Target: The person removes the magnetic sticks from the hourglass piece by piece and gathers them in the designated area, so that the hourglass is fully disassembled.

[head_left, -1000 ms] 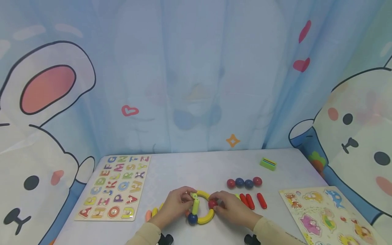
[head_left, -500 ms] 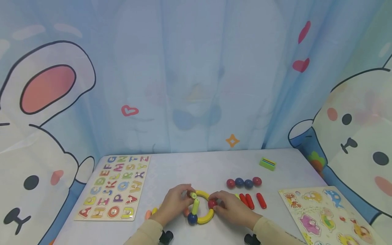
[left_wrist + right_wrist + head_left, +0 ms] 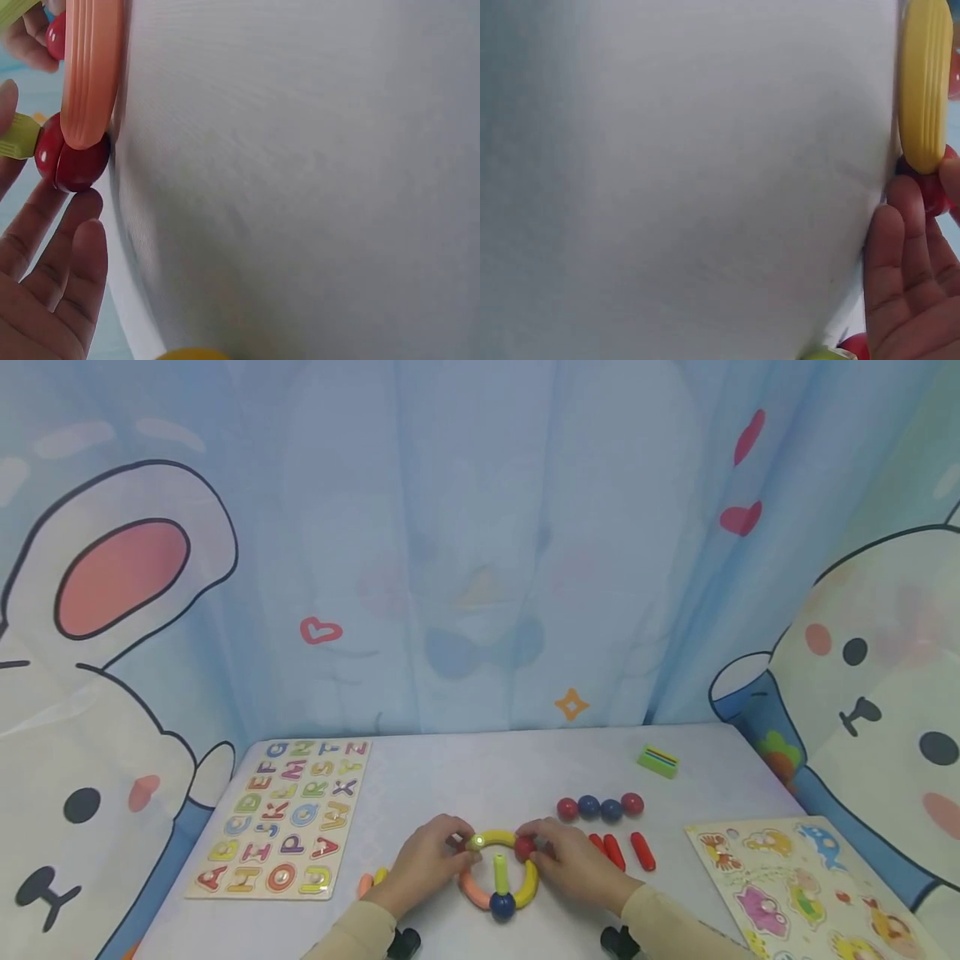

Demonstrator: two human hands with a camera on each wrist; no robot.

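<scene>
A ring of curved rods and balls lies on the table in the head view: a yellow rod (image 3: 497, 837) at the back, another yellow rod (image 3: 527, 885) at right, an orange rod (image 3: 474, 891) at left and a blue ball (image 3: 502, 906) in front. A short green rod (image 3: 501, 872) rises from the blue ball. My left hand (image 3: 429, 862) pinches a second green rod (image 3: 19, 137), which stands on a red ball (image 3: 79, 161); other fingertips touch that ball. My right hand (image 3: 577, 864) pinches the ring's right red ball (image 3: 524, 847).
Red and blue balls (image 3: 588, 807) stand in a row behind several red rods (image 3: 642, 852). A letter board (image 3: 288, 818) lies left, an animal puzzle board (image 3: 795, 885) right. A green block (image 3: 657, 761) sits at the back. Orange and yellow rods (image 3: 365, 885) lie beside the left hand.
The ring's front has swung right, bringing the blue ball and its green rod rightward. More of the orange rod shows. Both hands stay on the ring.
</scene>
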